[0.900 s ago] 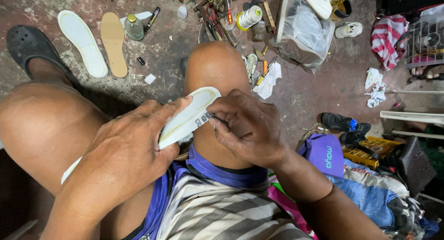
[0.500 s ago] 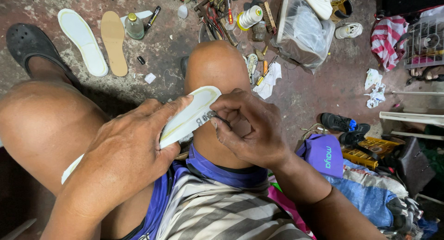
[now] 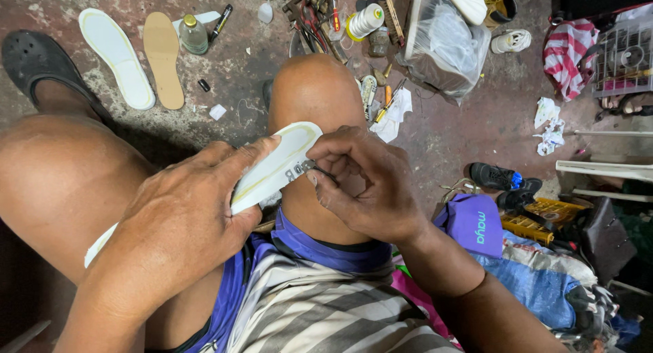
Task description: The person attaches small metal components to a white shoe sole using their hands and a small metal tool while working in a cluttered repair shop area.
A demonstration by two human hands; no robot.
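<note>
Left hand (image 3: 180,234) grips the white insole (image 3: 275,168) flat on the knee; right hand (image 3: 364,186), pinching a small blade (image 3: 309,166), is trimming its edge, judged partway done.

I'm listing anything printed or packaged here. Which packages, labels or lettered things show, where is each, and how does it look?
White insole: on the knee under the left hand, dark lettering near the right hand.
Purple cap: floor, right, pale lettering.
Small bottle: floor, upper left, clear, yellow cap.
Clear plastic bag: top centre, crumpled.
</note>
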